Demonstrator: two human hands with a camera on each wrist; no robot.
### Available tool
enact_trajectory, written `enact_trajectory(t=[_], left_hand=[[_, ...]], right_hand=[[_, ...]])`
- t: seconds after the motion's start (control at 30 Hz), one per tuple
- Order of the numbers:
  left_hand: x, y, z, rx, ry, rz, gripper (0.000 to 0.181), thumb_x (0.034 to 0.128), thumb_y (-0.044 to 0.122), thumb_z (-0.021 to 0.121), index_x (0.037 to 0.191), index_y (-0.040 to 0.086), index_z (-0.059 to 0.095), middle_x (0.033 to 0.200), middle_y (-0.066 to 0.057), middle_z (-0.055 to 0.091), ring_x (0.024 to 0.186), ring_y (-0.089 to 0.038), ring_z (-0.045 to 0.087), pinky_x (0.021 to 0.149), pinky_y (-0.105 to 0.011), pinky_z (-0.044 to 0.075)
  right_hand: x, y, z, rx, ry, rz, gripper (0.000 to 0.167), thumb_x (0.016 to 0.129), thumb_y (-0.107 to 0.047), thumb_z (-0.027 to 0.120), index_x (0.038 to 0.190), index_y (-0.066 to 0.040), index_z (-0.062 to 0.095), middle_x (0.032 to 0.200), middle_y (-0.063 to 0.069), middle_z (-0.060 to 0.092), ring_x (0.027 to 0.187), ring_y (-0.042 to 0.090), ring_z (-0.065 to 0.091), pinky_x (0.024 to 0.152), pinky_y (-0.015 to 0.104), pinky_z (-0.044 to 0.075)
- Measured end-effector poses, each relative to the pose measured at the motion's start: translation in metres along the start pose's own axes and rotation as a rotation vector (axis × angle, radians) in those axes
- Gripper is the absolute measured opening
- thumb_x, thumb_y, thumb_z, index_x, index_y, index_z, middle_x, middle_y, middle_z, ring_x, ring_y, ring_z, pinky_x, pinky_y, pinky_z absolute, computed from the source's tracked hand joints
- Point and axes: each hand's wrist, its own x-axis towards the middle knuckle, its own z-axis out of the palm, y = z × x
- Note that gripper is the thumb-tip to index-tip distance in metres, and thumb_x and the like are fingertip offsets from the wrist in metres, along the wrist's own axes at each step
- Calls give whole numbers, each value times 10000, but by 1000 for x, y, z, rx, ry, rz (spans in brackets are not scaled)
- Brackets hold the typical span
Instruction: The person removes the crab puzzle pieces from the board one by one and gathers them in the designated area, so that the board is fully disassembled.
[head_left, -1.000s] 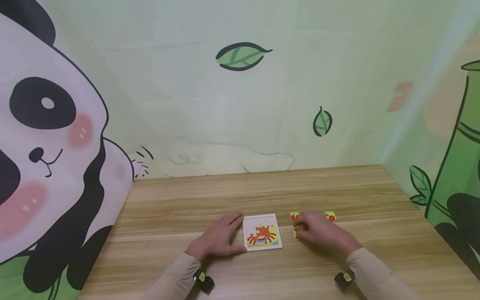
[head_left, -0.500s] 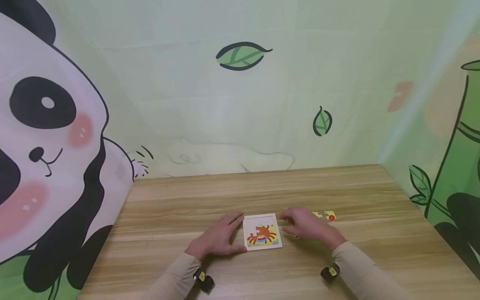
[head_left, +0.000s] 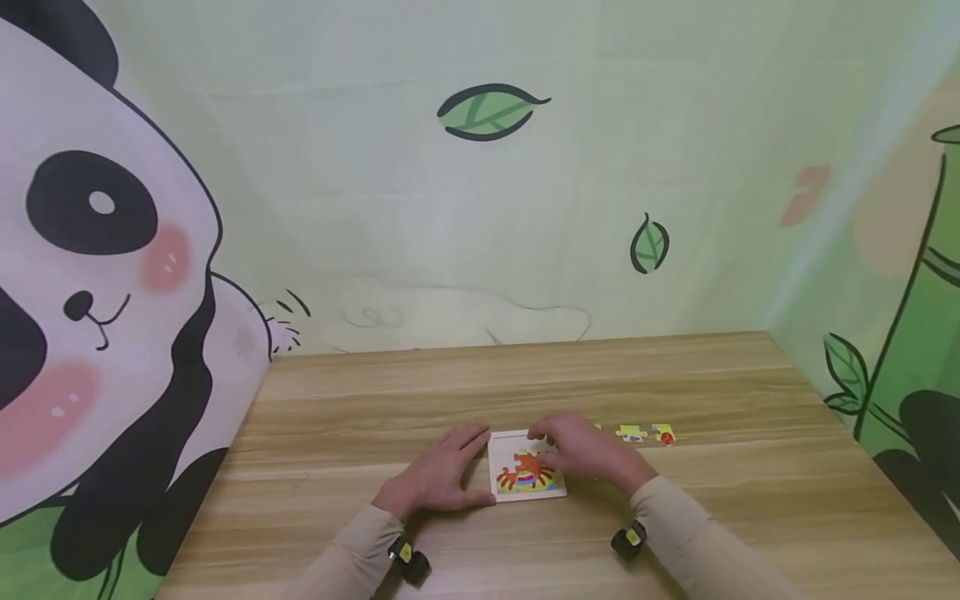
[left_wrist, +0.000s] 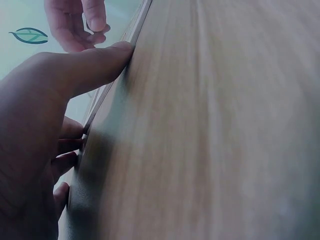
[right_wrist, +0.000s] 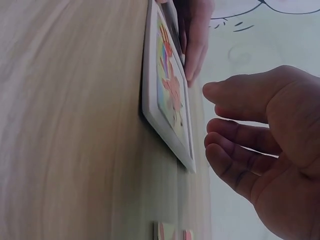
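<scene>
My left hand (head_left: 435, 471) rests at the left side of a white-framed jigsaw puzzle (head_left: 501, 442), its thumb at the near corner and its fingers at the far one. Pieces in the frame show a red-orange, crab-like animal over a rainbow; part of the upper area is bare. Over the puzzle's upper right is my right hand (head_left: 581, 450), fingertips raised above the board. In the left wrist view, a thin dark edge, seemingly a puzzle piece (left_wrist: 89, 26), shows between its thumb and finger; the rest is hidden.
Right of the board lie loose yellow puzzle pieces: a plain one (head_left: 632, 433) and one with a red spot (head_left: 663, 434). More pieces (right_wrist: 166, 231) lie close to the board's right side, partly hidden by my right hand. The wooden table (head_left: 360, 400) meets a printed cloth wall.
My right hand has moved left from the loose pieces to above the puzzle's right part, uncovering pieces on the right. The left hand stays at the frame.
</scene>
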Motion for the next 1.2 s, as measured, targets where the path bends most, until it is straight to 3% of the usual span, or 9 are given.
enact_trajectory(t=[0.2,0.6,0.77,0.97,1.2], left_hand=[[0,2,-1,-5,-22,-24,995,818,683,600,1524,52,295,1585,-100,293,1461,-243,278,1224,-433,202],[1,2,-2,-7,-12,-13,989,817,682,600,1516,44,312,1575,-105,311,1451,-247,298,1218,-440,223],[1,1,-2,-5,-14,-13,985,817,683,598,1515,48,315,1574,-103,312,1450,-251,299,1218,-439,223],[0,2,-2,-6,-8,-9,977,819,682,598,1512,50,323,1570,-98,318,1445,-254,307,1214,-434,237],[0,2,-2,-6,2,2,973,820,667,608,1506,36,329,1566,-107,326,1445,-249,309,1213,-435,240]], right_hand=[[8,-2,7,-22,-7,-33,334,853,-180,720,1146,-24,681,1060,79,678,899,198,639,765,336,558],[16,1,20,-70,-63,14,396,848,-248,732,1196,-67,677,1138,56,663,952,147,592,860,343,546],[16,-2,19,-106,-71,-5,406,842,-248,736,1199,-65,670,1111,59,647,922,153,581,834,335,546],[17,-7,17,-150,-101,9,270,836,-251,751,1047,-99,679,922,9,558,773,135,483,663,261,451],[19,-11,19,-161,-110,61,218,832,-269,763,971,-122,681,892,-27,515,797,130,465,672,261,423]])
